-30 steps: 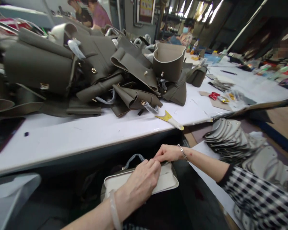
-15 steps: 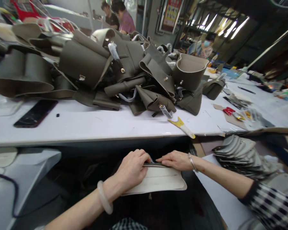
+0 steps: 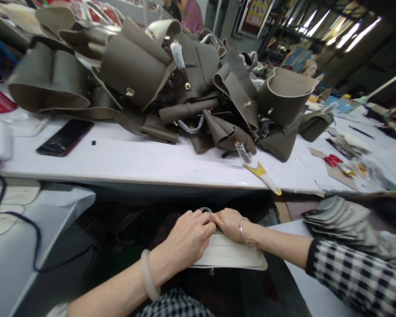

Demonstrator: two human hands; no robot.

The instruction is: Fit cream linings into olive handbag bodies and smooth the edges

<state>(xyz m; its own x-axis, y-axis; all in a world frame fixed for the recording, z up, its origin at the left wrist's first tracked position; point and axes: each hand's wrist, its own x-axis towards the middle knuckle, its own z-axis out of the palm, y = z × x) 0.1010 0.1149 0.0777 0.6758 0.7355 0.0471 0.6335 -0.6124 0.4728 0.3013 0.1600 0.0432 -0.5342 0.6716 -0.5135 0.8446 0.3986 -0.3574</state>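
Note:
Both my hands rest on a cream-lined bag piece (image 3: pixel 231 257) held on my lap below the table edge. My left hand (image 3: pixel 188 240), with a pale bangle on the wrist, grips the piece's upper left edge with curled fingers. My right hand (image 3: pixel 229 223), wearing a thin metal bracelet, pinches the same top edge, its fingertips touching those of my left hand. A small blue-grey loop (image 3: pixel 205 209) shows just above the fingers. The part of the piece under my hands is hidden.
A heap of olive-grey leather bags (image 3: pixel 171 83) covers the white table (image 3: pixel 152 163). A black phone (image 3: pixel 65 138) lies at the left, a yellow-tipped tool (image 3: pixel 263 176) near the front edge. Stacked grey cut pieces (image 3: pixel 339 220) sit at the right. A person stands far behind.
My view has swung left and down. My hands have drawn together on the piece's top edge, and the piece now lies flatter on my lap.

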